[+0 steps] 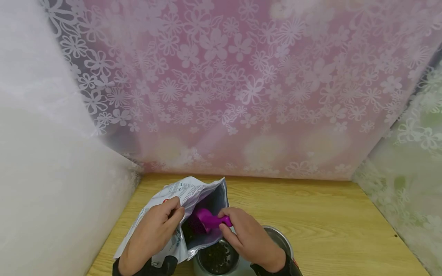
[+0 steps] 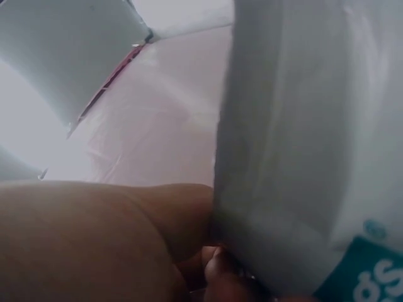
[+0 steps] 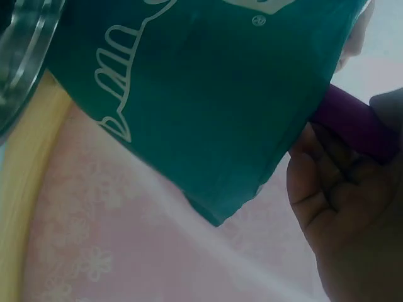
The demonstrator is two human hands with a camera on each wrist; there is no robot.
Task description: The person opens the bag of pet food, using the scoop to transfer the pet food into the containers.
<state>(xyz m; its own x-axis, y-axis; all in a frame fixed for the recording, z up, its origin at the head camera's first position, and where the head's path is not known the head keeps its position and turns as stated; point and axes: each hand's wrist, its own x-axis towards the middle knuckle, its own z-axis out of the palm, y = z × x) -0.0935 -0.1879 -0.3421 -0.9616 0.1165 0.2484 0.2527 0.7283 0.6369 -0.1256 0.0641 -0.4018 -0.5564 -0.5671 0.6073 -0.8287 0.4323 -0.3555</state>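
My left hand [image 1: 152, 232] pinches the rim of a white and teal foil bag [image 1: 172, 197], thumb and fingers on its near edge. The bag is tilted with its mouth gaping toward the right. A purple scoop [image 1: 203, 220] reaches into the mouth, its head over dark loose bits inside. My right hand [image 1: 250, 237] grips the scoop's handle [image 3: 356, 123]. The bag's teal face [image 3: 201, 107] fills much of the right wrist view. Just below the mouth stands a round container [image 1: 219, 258] with dark bits at its bottom.
A metal bowl [image 1: 281, 239] stands partly behind my right hand and forearm. Under everything is a wood-grain table [image 1: 328, 222]. A pink floral sheet [image 1: 241, 96] hangs at the back, a white sheet [image 1: 51, 184] on the left and a green floral one [image 1: 411, 184] on the right.
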